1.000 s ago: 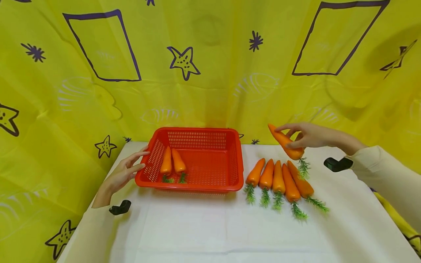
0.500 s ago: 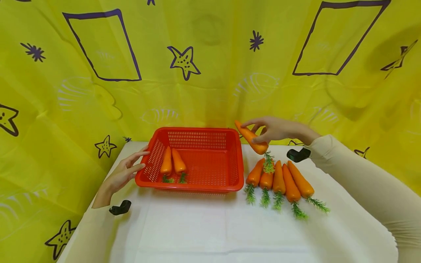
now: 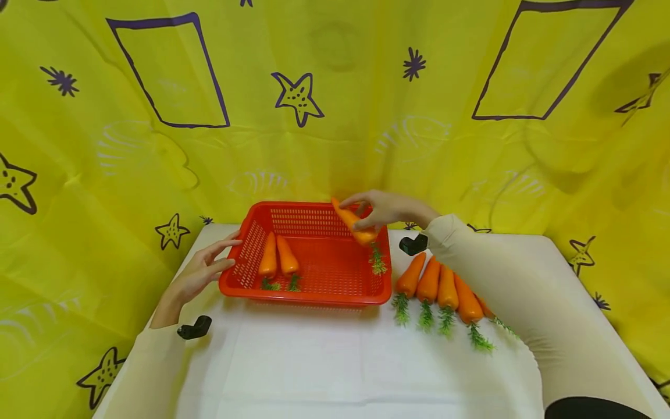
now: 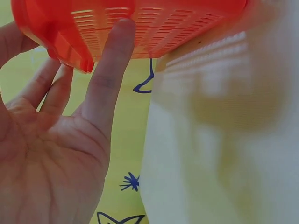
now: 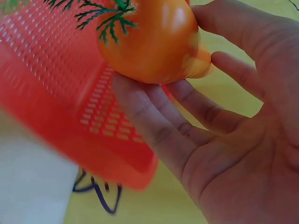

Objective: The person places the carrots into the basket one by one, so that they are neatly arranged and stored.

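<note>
A red plastic basket (image 3: 309, 294) stands on the white table (image 3: 324, 361) and holds two carrots (image 3: 277, 259) side by side at its left. My right hand (image 3: 384, 209) grips another orange carrot (image 3: 355, 224) over the basket's right rear corner, its green top (image 3: 377, 261) hanging down; the right wrist view shows the fingers (image 5: 159, 126) wrapped under this carrot (image 5: 149, 39). My left hand (image 3: 201, 273) rests with straight fingers against the basket's left wall, and in the left wrist view a finger (image 4: 110, 70) touches the basket (image 4: 140, 28).
Several more carrots (image 3: 439, 288) lie in a row on the table right of the basket, partly behind my right sleeve (image 3: 502, 291). A yellow patterned cloth (image 3: 335, 105) hangs close behind and at both sides.
My right hand has carried the carrot leftward from above the row of carrots to over the basket's right rear corner. The left hand has stayed at the basket's left wall.
</note>
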Demonstrator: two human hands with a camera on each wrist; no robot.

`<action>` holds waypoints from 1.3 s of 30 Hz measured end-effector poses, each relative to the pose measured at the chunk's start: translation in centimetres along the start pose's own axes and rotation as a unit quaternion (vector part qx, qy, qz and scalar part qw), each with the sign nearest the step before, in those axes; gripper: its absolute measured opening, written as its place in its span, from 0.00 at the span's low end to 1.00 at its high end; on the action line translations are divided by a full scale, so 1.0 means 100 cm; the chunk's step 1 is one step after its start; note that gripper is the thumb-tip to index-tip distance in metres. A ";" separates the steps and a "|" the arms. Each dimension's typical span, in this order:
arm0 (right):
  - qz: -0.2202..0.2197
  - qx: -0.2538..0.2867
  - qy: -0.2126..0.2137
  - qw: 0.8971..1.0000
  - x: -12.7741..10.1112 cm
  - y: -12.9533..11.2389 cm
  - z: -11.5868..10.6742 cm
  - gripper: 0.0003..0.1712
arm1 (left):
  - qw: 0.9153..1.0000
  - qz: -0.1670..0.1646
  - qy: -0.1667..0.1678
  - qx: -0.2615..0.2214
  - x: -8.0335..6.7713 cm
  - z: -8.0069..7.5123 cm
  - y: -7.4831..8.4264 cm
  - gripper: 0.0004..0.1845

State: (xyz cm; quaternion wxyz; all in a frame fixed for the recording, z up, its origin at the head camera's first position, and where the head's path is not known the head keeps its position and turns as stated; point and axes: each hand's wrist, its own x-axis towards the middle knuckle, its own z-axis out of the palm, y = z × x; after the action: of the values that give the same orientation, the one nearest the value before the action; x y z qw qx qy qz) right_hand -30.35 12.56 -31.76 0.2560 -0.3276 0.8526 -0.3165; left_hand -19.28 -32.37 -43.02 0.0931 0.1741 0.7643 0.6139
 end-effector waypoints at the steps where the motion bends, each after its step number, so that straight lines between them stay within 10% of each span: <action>1: 0.001 0.006 -0.004 1.000 0.004 0.000 0.003 0.36 | 1.000 0.003 0.002 0.008 0.001 0.000 0.001 0.26; 39: 0.061 0.111 -0.026 0.992 0.116 0.011 0.106 0.34 | 1.000 -0.008 -0.004 0.022 0.004 -0.005 0.000 0.26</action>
State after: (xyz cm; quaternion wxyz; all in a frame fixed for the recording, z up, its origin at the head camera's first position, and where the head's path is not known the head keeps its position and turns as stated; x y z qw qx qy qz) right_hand -31.52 0.88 -42.26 0.3317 -0.2530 0.8236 -0.3843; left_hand -19.84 -32.67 -42.84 0.0972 0.1725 0.7785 0.5956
